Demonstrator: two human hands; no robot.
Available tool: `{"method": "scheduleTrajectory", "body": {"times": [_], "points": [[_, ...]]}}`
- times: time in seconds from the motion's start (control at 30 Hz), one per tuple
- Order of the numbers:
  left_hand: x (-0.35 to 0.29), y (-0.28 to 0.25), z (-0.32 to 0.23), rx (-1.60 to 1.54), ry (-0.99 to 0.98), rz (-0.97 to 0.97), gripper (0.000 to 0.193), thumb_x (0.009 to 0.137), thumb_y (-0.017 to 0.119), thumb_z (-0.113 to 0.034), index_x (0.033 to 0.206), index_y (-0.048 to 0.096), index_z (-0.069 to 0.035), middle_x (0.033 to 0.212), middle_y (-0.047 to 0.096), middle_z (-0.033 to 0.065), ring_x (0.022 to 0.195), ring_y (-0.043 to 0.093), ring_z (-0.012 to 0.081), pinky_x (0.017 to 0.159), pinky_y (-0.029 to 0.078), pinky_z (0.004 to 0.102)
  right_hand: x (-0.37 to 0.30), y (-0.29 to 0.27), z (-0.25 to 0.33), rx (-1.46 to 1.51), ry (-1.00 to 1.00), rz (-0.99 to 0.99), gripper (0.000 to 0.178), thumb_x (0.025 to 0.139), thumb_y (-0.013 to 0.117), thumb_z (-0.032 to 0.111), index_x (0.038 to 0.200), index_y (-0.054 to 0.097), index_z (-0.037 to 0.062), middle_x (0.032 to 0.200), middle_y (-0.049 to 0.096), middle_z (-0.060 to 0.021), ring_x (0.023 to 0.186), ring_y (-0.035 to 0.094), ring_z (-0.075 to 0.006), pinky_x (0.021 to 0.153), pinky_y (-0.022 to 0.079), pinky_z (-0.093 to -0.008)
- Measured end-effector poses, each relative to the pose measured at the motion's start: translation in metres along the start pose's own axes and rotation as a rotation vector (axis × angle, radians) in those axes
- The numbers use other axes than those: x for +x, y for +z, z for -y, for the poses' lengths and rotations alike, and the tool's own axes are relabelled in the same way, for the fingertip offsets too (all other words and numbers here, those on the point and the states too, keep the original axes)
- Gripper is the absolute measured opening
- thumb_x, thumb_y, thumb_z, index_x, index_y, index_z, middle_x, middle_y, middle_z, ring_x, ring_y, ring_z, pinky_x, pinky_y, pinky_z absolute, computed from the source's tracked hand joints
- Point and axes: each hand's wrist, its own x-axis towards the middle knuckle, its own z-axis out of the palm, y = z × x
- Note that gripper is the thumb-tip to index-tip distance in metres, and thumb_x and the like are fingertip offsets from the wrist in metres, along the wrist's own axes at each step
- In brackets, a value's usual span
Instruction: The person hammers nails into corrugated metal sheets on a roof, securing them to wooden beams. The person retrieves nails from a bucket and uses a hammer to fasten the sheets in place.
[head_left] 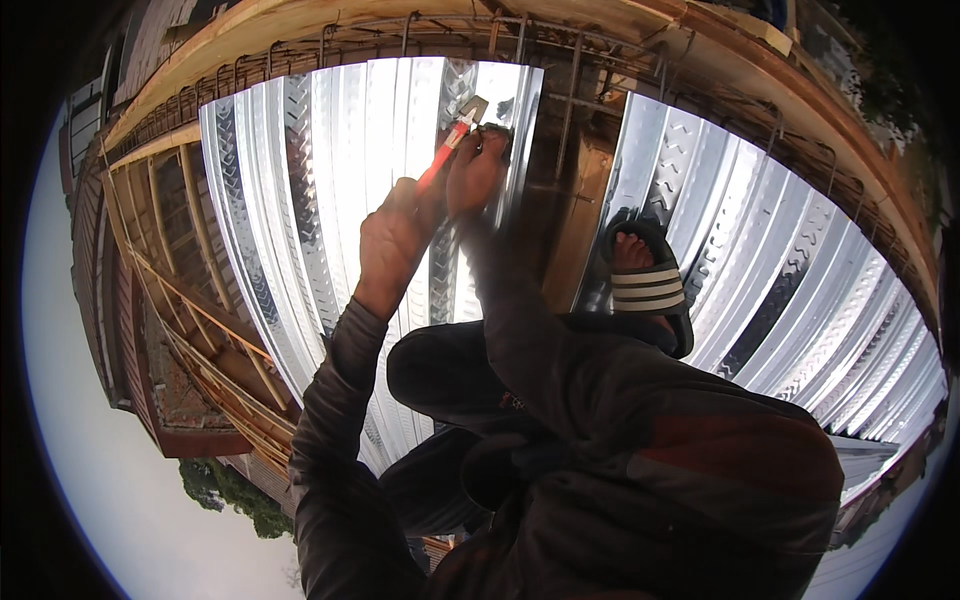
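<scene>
My left hand (390,243) is wrapped round the red handle of a hammer (448,148), whose flat metal head points up and away from me. Just right of that head, my right hand (474,175) has its fingers bent down close to the sheet. Something small and dark is at its fingertips, too blurred to name. Both hands are over the far right part of a shiny ribbed metal decking sheet (345,180), near its edge. Bright glare washes out much of the ribbing beside the hammer.
A gap with a wooden beam (582,205) and steel rebar (568,110) separates this sheet from a second decking sheet (760,240) on the right. My sandalled foot (645,275) rests on that one. Timber formwork (270,30) curves along the far side; open wooden framing (195,240) lies left.
</scene>
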Motion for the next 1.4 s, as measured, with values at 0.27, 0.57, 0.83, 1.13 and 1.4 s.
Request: {"method": "scheduleTrajectory", "body": {"times": [0.27,0.57,0.83,1.13,1.4], "points": [[-0.002,0.008,0.005,0.092,0.019,0.021,0.021,0.100,0.062,-0.021,0.093,0.049,-0.006,0.075,0.061,0.0189,0.061,0.062,0.0420,0.049,0.048,0.0478,0.001,0.040,-0.037,0.381,0.132,0.033,0.016,0.100,0.056,0.012,0.112,0.052,0.0016,0.089,0.068,-0.0104,0.079,0.070,-0.0178,0.068,0.058,-0.0316],[0.006,0.002,-0.006,0.207,0.064,0.048,0.020,0.100,0.061,-0.023,0.093,0.050,-0.007,0.074,0.062,0.0173,0.059,0.063,0.0397,0.049,0.050,0.0466,0.000,0.041,-0.038,0.240,-0.028,-0.038,0.025,0.092,0.066,0.009,0.110,0.052,-0.0012,0.089,0.068,-0.0109,0.077,0.068,-0.0197,0.068,0.058,-0.0324],[-0.004,0.007,0.010,0.202,0.005,0.020,0.021,0.100,0.060,-0.020,0.096,0.047,-0.005,0.077,0.065,0.0208,0.059,0.064,0.0414,0.049,0.050,0.0490,0.009,0.005,0.013,0.004,-0.034,-0.044,0.016,0.088,0.070,0.009,0.099,0.060,0.0026,0.089,0.068,-0.0184,0.085,0.065,-0.0403,0.075,0.051,-0.0490],[-0.006,0.010,-0.006,0.042,-0.031,-0.046,0.021,0.100,0.061,-0.020,0.093,0.050,-0.004,0.072,0.062,0.0204,0.059,0.063,0.0420,0.050,0.048,0.0487,0.013,0.003,0.018,-0.055,-0.032,-0.036,0.015,0.097,0.062,0.018,0.094,0.062,0.0033,0.094,0.069,-0.0182,0.083,0.067,-0.0382,0.072,0.053,-0.0459],[0.002,0.017,-0.003,0.051,-0.028,-0.023,0.022,0.100,0.062,-0.022,0.094,0.051,-0.005,0.074,0.062,0.0201,0.059,0.063,0.0416,0.049,0.048,0.0478,0.011,0.019,-0.010,-0.037,-0.032,-0.007,0.024,0.102,0.049,0.023,0.110,0.059,0.0030,0.090,0.073,-0.0155,0.078,0.072,-0.0309,0.072,0.057,-0.0405]]}}
